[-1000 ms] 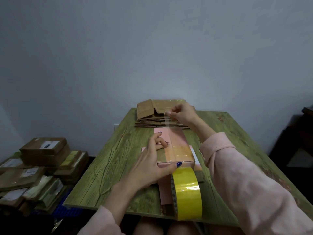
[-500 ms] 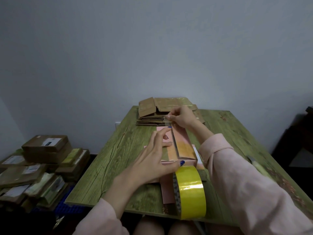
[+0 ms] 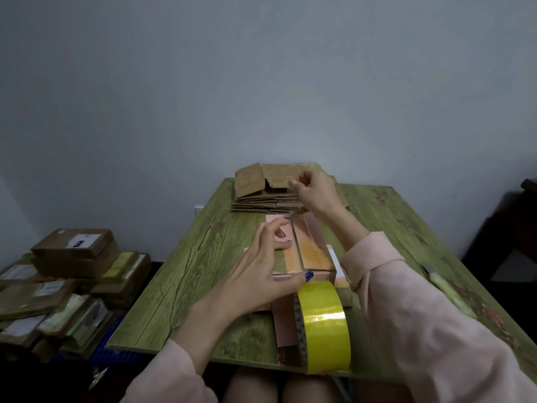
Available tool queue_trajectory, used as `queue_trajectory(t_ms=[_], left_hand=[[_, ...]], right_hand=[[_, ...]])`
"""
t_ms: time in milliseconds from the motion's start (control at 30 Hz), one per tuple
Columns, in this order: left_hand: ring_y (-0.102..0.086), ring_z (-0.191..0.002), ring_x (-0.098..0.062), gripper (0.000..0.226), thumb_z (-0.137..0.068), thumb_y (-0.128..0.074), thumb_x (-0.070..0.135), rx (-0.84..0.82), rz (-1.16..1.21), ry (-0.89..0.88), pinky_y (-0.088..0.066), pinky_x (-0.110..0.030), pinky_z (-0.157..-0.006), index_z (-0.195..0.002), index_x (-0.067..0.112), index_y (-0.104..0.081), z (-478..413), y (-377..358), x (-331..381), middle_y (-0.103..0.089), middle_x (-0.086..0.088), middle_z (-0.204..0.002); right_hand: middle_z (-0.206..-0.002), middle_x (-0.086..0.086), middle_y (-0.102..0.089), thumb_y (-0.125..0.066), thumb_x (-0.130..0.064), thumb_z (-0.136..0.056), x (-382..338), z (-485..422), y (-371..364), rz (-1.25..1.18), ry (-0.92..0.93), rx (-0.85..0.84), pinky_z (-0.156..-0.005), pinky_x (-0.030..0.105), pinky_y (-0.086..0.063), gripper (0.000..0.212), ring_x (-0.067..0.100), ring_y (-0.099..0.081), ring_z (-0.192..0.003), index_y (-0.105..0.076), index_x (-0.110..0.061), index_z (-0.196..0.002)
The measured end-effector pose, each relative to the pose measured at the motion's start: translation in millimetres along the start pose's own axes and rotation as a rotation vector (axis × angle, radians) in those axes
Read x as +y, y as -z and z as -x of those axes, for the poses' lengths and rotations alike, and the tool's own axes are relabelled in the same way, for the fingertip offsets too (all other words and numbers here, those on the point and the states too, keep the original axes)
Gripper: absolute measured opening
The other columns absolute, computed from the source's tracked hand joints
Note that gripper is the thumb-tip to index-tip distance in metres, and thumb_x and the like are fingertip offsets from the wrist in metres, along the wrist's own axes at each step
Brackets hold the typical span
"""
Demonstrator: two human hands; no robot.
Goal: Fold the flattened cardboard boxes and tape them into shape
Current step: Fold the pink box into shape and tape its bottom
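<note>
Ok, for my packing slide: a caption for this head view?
Right hand pinches a tape strip stretched over the pink box, left hand pressing its near edge beside the yellow roll.

A green wood-grain table [image 3: 189,271] fills the frame from the centre down to 6 o'clock, with a plain grey-blue wall [image 3: 261,82] behind it running up through 12 o'clock and a small white wall socket [image 3: 198,210] showing just past its far-left edge. At 8 o'clock a heap of labelled brown parcels [image 3: 75,251] lies on the floor over something blue and ribbed [image 3: 116,351]. At 3 o'clock stands dark furniture [image 3: 520,228], and at 4 o'clock a pale, slender, blurred object [image 3: 447,289] lies on the table.
</note>
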State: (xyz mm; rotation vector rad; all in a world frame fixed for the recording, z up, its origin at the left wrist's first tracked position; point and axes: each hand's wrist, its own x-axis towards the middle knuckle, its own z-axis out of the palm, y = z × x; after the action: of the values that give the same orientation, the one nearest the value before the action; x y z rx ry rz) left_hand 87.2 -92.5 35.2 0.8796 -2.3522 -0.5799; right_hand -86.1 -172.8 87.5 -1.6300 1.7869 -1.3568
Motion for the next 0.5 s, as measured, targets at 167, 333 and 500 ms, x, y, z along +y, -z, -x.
queue_trajectory(t_ms=[167, 333, 500], left_hand=[[-0.036, -0.118, 0.018, 0.094, -0.065, -0.044, 0.077, -0.021, 0.018, 0.048, -0.037, -0.039, -0.105, -0.138, 0.036, -0.003, 0.8, -0.8, -1.0, -0.026, 0.022, -0.122], [-0.035, -0.122, 0.012, 0.103, -0.065, -0.045, 0.075, -0.043, 0.082, 0.073, -0.032, -0.03, -0.108, -0.144, 0.028, 0.002, -0.1, -3.6, -0.4, -0.033, 0.026, -0.13], [-0.031, -0.119, 0.01, 0.101, -0.069, -0.04, 0.079, -0.06, 0.008, 0.059, -0.026, -0.02, -0.096, -0.145, 0.027, 0.0, 0.0, -1.9, 1.5, -0.037, 0.033, -0.136]], right_hand=[[-0.081, 0.01, -0.05, -0.05, -0.018, -0.098, -3.7, -0.8, 12.3, -0.088, -0.07, -0.132, -0.061, 0.054, -0.057, 0.023, 0.025, -0.059, -0.059, -0.046, -0.012, -0.076], [-0.075, 0.007, -0.044, -0.048, -0.017, -0.099, -4.9, 2.8, 17.0, -0.15, -0.084, -0.176, -0.059, 0.053, -0.057, 0.023, 0.016, -0.051, -0.053, -0.044, -0.01, -0.077], [-0.075, 0.007, -0.045, -0.046, -0.019, -0.099, -3.9, 0.1, 17.2, -0.145, -0.107, -0.183, -0.071, 0.059, -0.055, 0.022, 0.019, -0.054, -0.051, -0.045, -0.011, -0.079]])
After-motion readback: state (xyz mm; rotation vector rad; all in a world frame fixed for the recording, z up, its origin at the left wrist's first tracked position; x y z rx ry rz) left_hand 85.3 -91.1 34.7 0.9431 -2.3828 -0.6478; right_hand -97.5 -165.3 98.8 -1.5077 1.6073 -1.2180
